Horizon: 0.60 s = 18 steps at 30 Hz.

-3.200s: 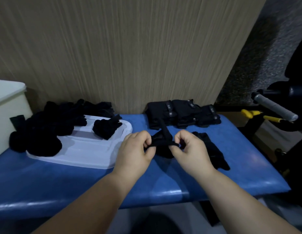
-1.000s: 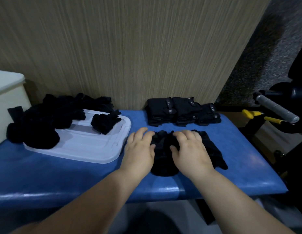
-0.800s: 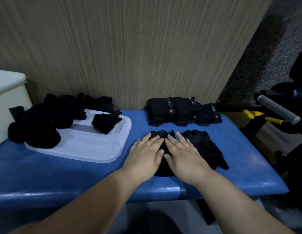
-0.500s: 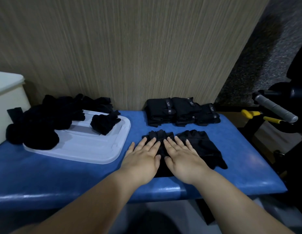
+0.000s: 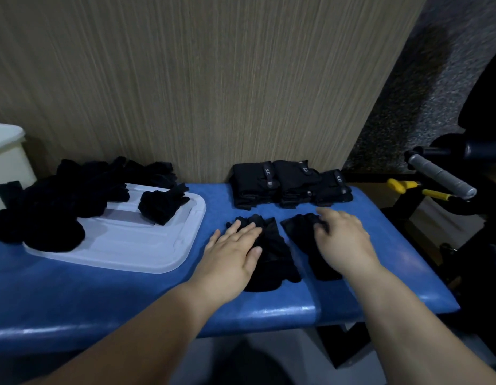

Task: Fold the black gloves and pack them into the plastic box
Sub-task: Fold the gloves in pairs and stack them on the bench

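Observation:
Two black gloves lie side by side on the blue padded bench (image 5: 102,295). My left hand (image 5: 235,257) lies flat on the left glove (image 5: 274,254) with its fingers straight. My right hand (image 5: 344,240) is over the right glove (image 5: 302,229), fingertips bent down onto the cloth; whether they pinch it I cannot tell. Three folded black gloves (image 5: 288,183) stand in a row against the wall behind. At the far left edge is a white plastic box (image 5: 5,157).
A white plastic lid (image 5: 135,245) lies on the bench at left with a heap of loose black gloves (image 5: 60,201) on and beside it and one bundle (image 5: 160,205) on top. A grey handle (image 5: 441,176) and yellow-tipped bars stand to the right. A wood-grain wall runs behind.
Both hands earlier pinched one glove in the air, then pressed it flat on the bench. My right hand has since slid right onto the second glove; my left stays on the first.

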### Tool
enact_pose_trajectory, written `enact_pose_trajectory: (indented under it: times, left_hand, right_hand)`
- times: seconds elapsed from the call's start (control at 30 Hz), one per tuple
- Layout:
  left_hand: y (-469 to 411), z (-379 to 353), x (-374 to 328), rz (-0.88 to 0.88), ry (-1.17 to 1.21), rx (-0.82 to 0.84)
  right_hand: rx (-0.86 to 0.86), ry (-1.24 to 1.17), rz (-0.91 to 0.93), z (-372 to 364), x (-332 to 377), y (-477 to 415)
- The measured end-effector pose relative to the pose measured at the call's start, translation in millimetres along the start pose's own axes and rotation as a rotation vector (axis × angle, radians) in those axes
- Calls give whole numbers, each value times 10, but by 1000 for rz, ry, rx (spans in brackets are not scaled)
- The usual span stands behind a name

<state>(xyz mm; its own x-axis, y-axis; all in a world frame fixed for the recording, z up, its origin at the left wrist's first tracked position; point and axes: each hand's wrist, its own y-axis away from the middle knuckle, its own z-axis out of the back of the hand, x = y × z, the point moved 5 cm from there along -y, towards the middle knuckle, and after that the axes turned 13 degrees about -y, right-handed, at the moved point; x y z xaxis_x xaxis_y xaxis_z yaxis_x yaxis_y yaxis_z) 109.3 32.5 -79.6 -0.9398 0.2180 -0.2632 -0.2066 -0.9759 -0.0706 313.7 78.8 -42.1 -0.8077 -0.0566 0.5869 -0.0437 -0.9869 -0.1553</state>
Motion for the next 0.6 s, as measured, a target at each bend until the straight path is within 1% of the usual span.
enact_pose_trajectory:
  times: [0.07, 0.13, 0.23, 0.4, 0.5, 0.6]
  left_hand:
    - [7, 15, -55, -48, 7, -8]
    - [8, -5, -98, -88, -2, 12]
    - [-3, -55, -118, -108, -44, 64]
    - [-21, -117, -120, -98, -123, 130]
    - [-31, -133, -114, -101, -133, 141]
    - [-31, -125, -112, -105, -126, 153]
  right_hand:
    - [2, -47, -142, 101, -236, -69]
    - [78, -52, -281, 136, -435, -96]
    - [138, -15, -403, 163, -553, -88]
    - [168, -66, -419, 152, -547, -101]
    - [146, -258, -411, 116, -508, -112]
    - [129, -328, -354, 97, -424, -125]
